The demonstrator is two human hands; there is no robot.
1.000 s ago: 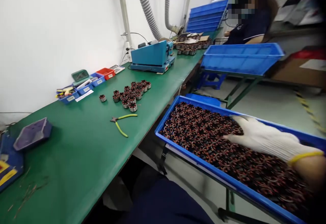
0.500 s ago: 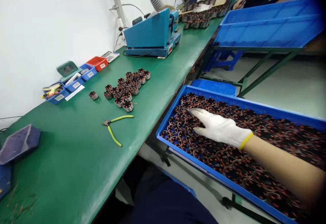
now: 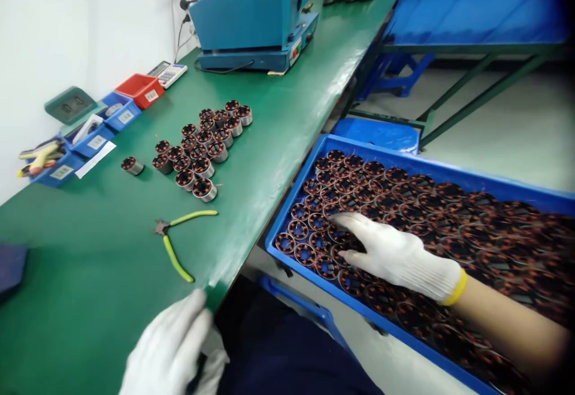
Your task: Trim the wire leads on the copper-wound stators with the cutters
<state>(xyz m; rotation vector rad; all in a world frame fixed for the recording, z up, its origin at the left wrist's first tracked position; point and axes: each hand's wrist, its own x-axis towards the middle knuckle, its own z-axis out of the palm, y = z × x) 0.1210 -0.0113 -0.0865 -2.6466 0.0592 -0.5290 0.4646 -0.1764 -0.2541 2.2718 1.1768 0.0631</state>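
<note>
A long green-topped workbench (image 3: 112, 251) is running along the white wall, filling the left of the frame. At lower right, the right hand in a white knit glove (image 3: 395, 254) is lying spread and loose over small round copper-wound metal stators (image 3: 321, 221), gripping none, probably feeling for one. They are standing packed upright in the wide blue plastic tray (image 3: 287, 209). At bottom centre, the gloved left hand (image 3: 173, 347) is resting half-curled at the bench edge, holding nothing visible. Yellow-handled cutting pliers (image 3: 177, 239) are lying nearby.
</note>
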